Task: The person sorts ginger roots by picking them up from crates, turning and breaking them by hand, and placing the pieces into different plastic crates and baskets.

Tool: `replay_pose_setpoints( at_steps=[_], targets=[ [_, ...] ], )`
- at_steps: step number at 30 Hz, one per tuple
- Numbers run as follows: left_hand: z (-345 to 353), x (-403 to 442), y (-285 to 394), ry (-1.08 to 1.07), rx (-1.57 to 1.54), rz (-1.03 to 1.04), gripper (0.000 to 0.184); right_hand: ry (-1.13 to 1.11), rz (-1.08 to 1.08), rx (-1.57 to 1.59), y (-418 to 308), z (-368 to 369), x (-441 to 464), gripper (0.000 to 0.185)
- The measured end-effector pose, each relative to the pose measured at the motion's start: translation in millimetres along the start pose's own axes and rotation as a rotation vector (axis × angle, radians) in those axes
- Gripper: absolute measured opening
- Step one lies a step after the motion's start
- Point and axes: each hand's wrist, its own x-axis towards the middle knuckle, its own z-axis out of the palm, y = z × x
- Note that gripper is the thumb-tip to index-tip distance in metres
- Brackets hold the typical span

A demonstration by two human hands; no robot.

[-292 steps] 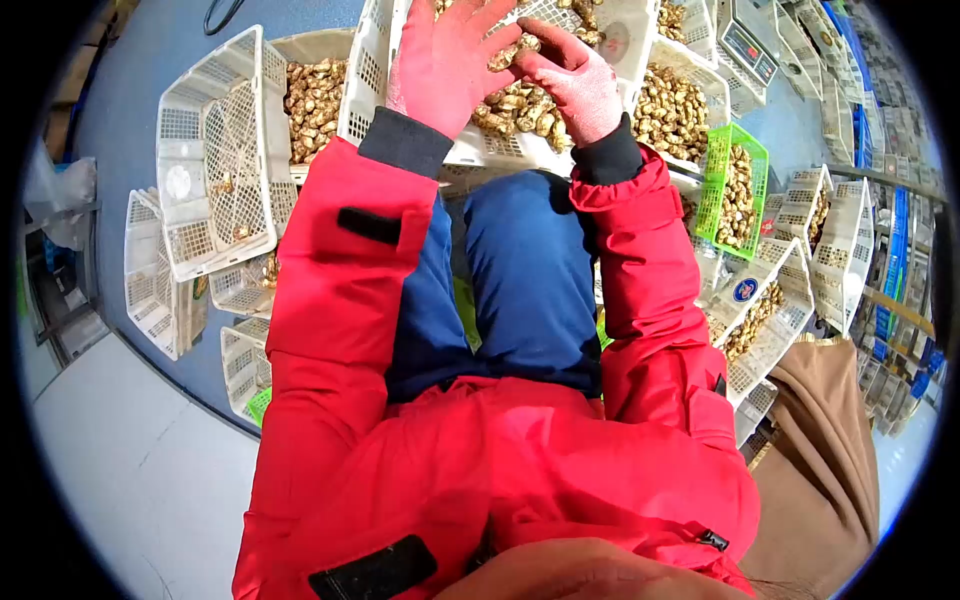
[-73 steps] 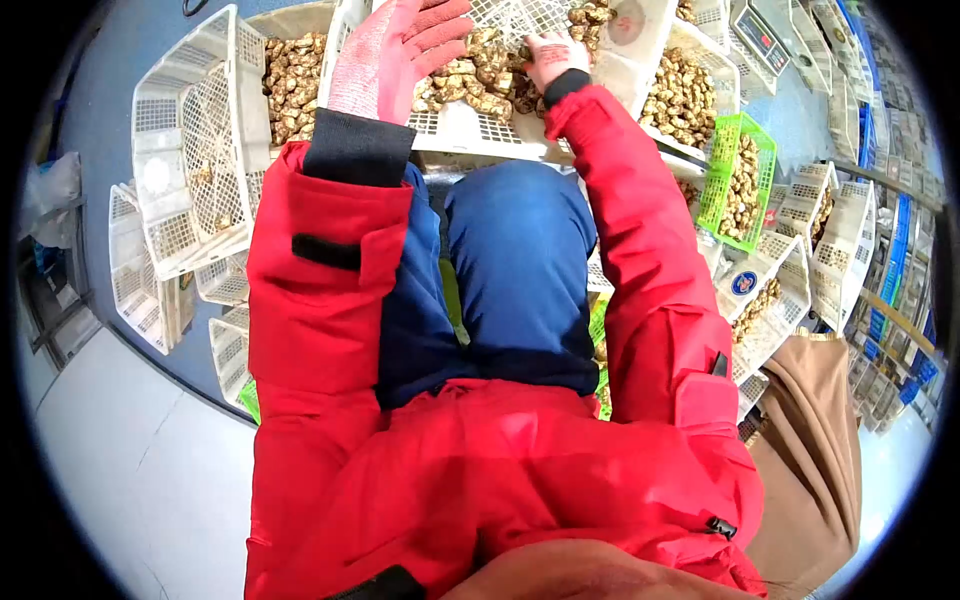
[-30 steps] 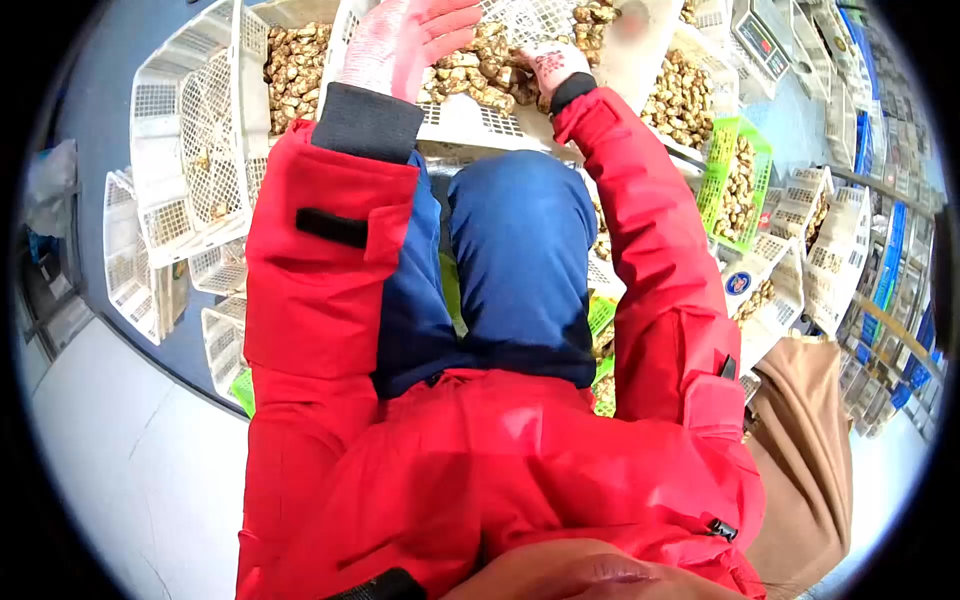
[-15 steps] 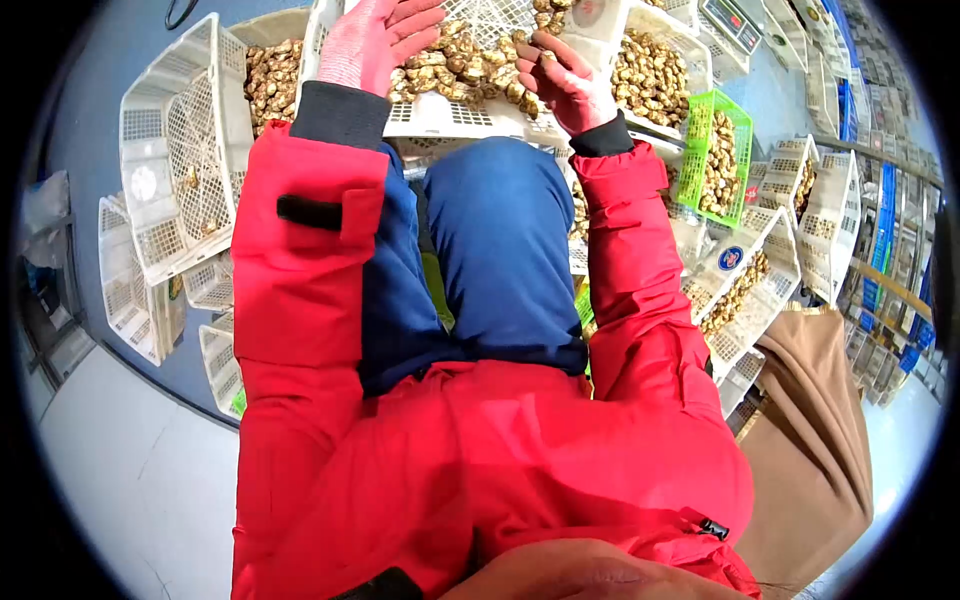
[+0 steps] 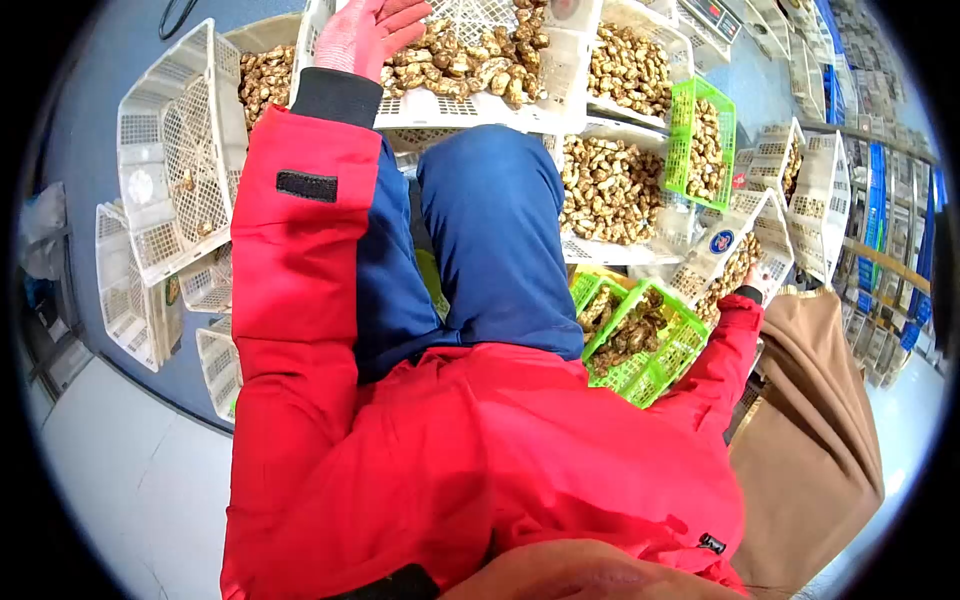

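Observation:
My left hand [image 5: 366, 38], in a pinkish glove, is held over the left side of a white plastic basket [image 5: 470, 112] at the top. Its fingers are spread, with nothing seen in them. Knobbly brown-and-cream mushrooms [image 5: 465, 68] lie in that basket in front of my knees. My right hand [image 5: 759, 280] reaches out to the right, at the near end of a white basket with a round blue label [image 5: 722, 241]. More small mushrooms [image 5: 735, 275] lie in there. Its fingers are too small and partly hidden to make out.
White baskets of mushrooms [image 5: 628, 70] [image 5: 610, 190] stand right of my knees. Green baskets [image 5: 676, 345] [image 5: 728, 150] sit among them. White crates [image 5: 190, 150] are stacked at left. A brown cloth [image 5: 815, 420] hangs at lower right; a scale [image 5: 714, 18] is at top right.
My right hand has left the front basket and swung down and right to the labelled basket, uncovering mushroom baskets beside my leg. The left hand stays spread, slightly further left.

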Motion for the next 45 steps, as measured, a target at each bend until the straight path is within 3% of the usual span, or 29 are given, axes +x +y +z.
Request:
replay_pose_setpoints(
  at_steps=[1,2,3,5,6,7,8,9,11,13,14,15,17,18,19,21,25,26,29,31,33,34,35,38,40,41,42,45],
  targets=[
    [7,-1,2,0.01,-0.04,-0.032,0.029,0.001,-0.014,0.009,7,2,3,0.033],
    [36,-15,13,0.181,0.025,-0.036,0.024,-0.122,0.192,-0.095,-25,48,4,0.046],
    [28,-11,9,0.139,-0.006,-0.028,0.025,-0.309,0.205,-0.207,-124,142,-46,0.046],
    [25,-7,6,0.161,0.039,-0.027,0.03,-0.738,0.09,0.067,-179,286,-98,0.044],
    [15,-5,3,0.09,0.071,0.005,0.037,-0.948,-0.154,0.008,-187,352,-125,0.043],
    [5,-3,1,0.017,0.104,0.035,0.044,-1.174,-0.132,0.11,-172,418,-146,0.044],
    [5,-5,4,0.006,0.08,0.043,0.044,-1.141,-0.499,-0.748,-230,461,-188,0.041],
    [0,-3,4,0.003,0.049,0.028,0.044,-1.104,-0.919,-0.695,-206,511,-199,0.032],
    [2,-2,7,0.071,0.083,0.029,0.044,-1.008,-1.168,-1.113,-191,566,-231,0.023],
    [1,1,10,0.068,0.067,0.026,0.044,-1.014,-1.218,-1.239,-170,591,-240,0.016],
    [1,2,9,0.075,0.103,0.056,0.044,-0.961,-1.238,-1.112,-163,584,-236,0.015],
    [7,0,11,0.131,0.052,0.021,0.042,-1.017,-1.217,-1.026,-167,575,-229,0.016],
    [21,-3,20,0.236,-0.051,-0.032,0.039,-1.109,-0.548,-0.588,-178,545,-221,0.019],
    [17,-4,14,0.125,0.0,-0.012,0.045,-1.135,-0.236,0.036,-172,537,-221,0.021],
    [18,-4,11,0.125,-0.007,-0.008,0.046,-1.193,0.158,0.288,-174,523,-214,0.022],
    [24,-5,12,0.128,-0.009,0.008,0.047,-1.176,0.454,0.508,-193,497,-219,0.027],
    [21,-13,8,0.089,-0.018,-0.01,0.042,-1.215,0.206,0.336,-172,504,-217,0.032],
    [19,-11,6,0.097,-0.024,-0.02,0.041,-1.23,0.02,0.059,-172,508,-214,0.033],
    [13,-5,5,0.113,-0.014,-0.032,0.039,-1.307,-0.237,-0.191,-155,530,-216,0.036],
    [14,-5,4,0.119,0.024,-0.02,0.039,-1.213,-0.674,-0.59,-158,535,-226,0.044],
    [18,-4,6,0.152,0.024,-0.042,0.038,-1.313,-0.828,-0.996,-173,543,-244,0.045],
    [16,-2,6,0.145,0.015,-0.044,0.038,-1.247,-0.89,-0.977,-172,542,-248,0.046],
    [14,-1,7,0.14,0.006,-0.043,0.038,-1.226,-0.835,-0.863,-172,540,-247,0.047],
    [18,-2,11,0.145,0.019,-0.032,0.038,-1.401,0.176,-0.039,-174,524,-234,0.049],
    [21,-3,7,0.105,0.009,-0.009,0.037,-1.372,0.554,0.557,-176,501,-230,0.051],
    [27,-4,10,0.093,0.017,-0.024,0.037,-1.346,0.695,0.809,-181,489,-230,0.053],
    [28,-4,10,0.108,0.006,-0.038,0.037,-1.444,0.699,0.922,-187,484,-228,0.055],
    [24,-5,6,0.106,0.046,-0.03,0.038,-1.39,0.667,0.981,-210,475,-234,0.05]
  ],
)
